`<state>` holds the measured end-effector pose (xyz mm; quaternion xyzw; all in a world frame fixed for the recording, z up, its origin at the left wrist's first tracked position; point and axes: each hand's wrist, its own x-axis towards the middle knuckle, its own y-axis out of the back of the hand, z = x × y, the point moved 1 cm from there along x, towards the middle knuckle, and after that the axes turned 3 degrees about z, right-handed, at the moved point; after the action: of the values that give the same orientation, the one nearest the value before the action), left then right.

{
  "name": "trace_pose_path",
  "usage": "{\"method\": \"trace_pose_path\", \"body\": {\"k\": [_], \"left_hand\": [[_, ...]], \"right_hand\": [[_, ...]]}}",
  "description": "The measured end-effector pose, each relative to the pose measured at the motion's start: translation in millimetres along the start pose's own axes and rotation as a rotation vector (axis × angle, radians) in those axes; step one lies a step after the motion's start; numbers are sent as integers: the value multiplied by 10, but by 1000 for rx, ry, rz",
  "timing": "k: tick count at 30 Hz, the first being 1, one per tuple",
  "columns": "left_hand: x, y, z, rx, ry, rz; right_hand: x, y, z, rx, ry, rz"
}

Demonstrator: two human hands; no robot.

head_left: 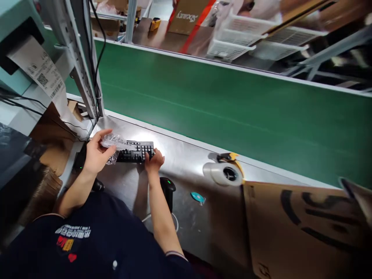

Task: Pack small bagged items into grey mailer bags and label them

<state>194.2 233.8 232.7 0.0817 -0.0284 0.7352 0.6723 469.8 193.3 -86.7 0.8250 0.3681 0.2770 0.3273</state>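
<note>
My left hand (95, 153) grips a small item in clear bubble wrap (114, 142), held just above the left end of a black keyboard (136, 151). My right hand (154, 161) rests on the keyboard's right end, fingers down on the keys. The keyboard lies on a steel worktable (186, 162). A black barcode scanner (167, 190) stands just behind my right wrist.
A wide green conveyor belt (232, 100) runs past the table's far edge. A tape dispenser with a clear roll (225, 173) and an open cardboard box (302, 228) sit to the right. A label printer feeds out a label (43, 73) at left. White baskets (241, 35) stand beyond the belt.
</note>
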Motion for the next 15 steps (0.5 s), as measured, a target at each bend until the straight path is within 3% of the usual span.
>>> {"method": "trace_pose_path", "body": {"k": [2,5,8,15], "left_hand": [[-8,3,12,-9,2,-5],[-23,13,23,-11,-1,-16],[-31,25,27,0,1,-28],[-18,49,30,16,-26,-28]], "right_hand": [[-107,37,97,36,-77,47],[-266,85,184,96,-154,-11],[-342,120,171,110,-108,-82],[-345,118,216,101,-22,-104]]}}
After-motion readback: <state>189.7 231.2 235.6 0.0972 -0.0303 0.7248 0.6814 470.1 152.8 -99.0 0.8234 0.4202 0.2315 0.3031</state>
